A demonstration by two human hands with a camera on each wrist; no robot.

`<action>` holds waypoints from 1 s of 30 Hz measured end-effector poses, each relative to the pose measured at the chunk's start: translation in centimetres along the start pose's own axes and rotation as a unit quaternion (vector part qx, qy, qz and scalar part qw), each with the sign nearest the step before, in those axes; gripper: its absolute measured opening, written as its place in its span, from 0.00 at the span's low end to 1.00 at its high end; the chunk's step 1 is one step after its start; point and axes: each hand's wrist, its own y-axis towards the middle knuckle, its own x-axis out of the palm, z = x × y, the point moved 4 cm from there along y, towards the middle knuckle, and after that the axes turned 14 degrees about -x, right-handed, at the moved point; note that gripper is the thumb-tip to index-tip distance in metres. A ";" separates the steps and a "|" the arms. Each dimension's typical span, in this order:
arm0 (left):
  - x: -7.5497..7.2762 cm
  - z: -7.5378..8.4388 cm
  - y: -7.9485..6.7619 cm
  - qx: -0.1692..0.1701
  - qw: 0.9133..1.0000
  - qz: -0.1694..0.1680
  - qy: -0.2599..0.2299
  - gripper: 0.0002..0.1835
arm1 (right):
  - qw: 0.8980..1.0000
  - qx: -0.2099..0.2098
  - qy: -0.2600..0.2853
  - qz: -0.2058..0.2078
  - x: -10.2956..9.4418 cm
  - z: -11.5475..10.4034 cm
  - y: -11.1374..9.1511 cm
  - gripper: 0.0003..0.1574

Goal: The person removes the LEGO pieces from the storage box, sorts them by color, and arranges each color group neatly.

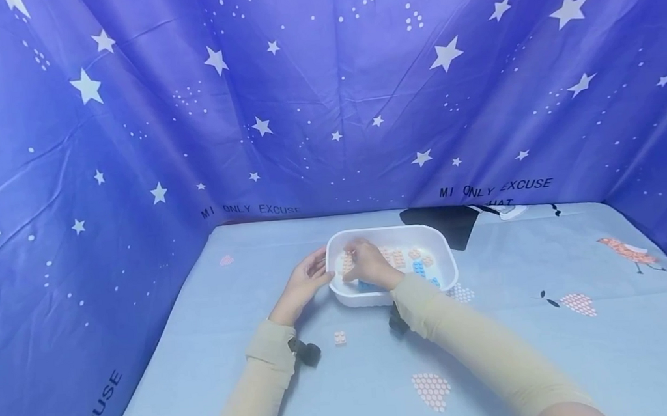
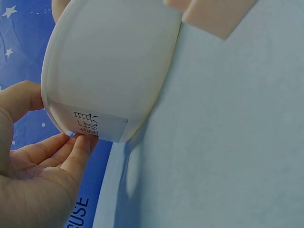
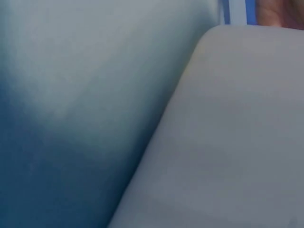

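A white plastic tub (image 1: 396, 296) stands on the bed-like surface and holds peach and blue toy building bricks. My left hand (image 1: 303, 285) grips its left end. In the left wrist view the thumb is at the rim and the fingertips (image 2: 84, 141) press the labelled outer wall. My right hand (image 1: 369, 265) reaches inside over the left part, thumb and fingers bent down around peach bricks (image 1: 346, 263); I cannot tell whether it holds one. Blue bricks (image 1: 418, 267) lie to its right. The right wrist view shows mostly the tub's outer wall (image 3: 237, 128).
A single pale pink brick (image 1: 340, 338) lies on the light blue printed cloth (image 1: 498, 352) in front of the tub, between the forearms; it shows large in the left wrist view. Purple starry curtains (image 1: 325, 104) hang behind and at both sides.
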 end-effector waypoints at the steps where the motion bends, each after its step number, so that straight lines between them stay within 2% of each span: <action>1: 0.1 0.1 -0.1 0.000 1.000 -0.001 0.000 0.35 | 1.000 0.001 -0.001 -0.001 0.0 0.0 0.0 0.44; 14: 0.0 -0.1 0.1 -0.002 1.000 0.007 -0.001 0.35 | 1.000 0.012 -0.007 0.003 0.5 0.4 0.3 0.47; 22: 0.0 0.0 0.0 -0.006 1.000 -0.001 0.002 0.36 | 1.000 0.009 -0.003 0.009 0.5 0.4 0.4 0.46; 30: 0.4 1.9 -1.7 -0.009 1.000 -0.013 0.010 0.35 | 1.000 0.014 -0.006 0.006 0.5 0.6 0.3 0.45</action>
